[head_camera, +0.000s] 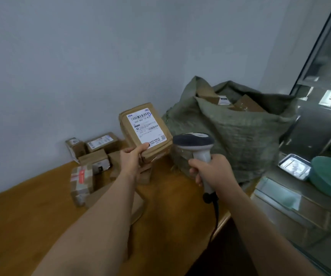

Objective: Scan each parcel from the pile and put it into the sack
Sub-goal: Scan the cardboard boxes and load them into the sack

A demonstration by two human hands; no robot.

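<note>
Parcel (145,129) pinched in left grip (133,157), just beside scanner (197,148) clasped in right grip (210,170).

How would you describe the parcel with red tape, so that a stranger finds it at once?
Look at the wooden table and the pile of brown parcels beside the wall. The parcel with red tape stands at the pile's near left edge, closest to the camera. Only it carries red and white tape; its neighbours have plain brown wrapping with white labels.

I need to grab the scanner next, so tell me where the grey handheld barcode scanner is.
In the head view, the grey handheld barcode scanner is right of centre, gripped by the right hand, between the brown cardboard parcel and the green woven sack.
</note>
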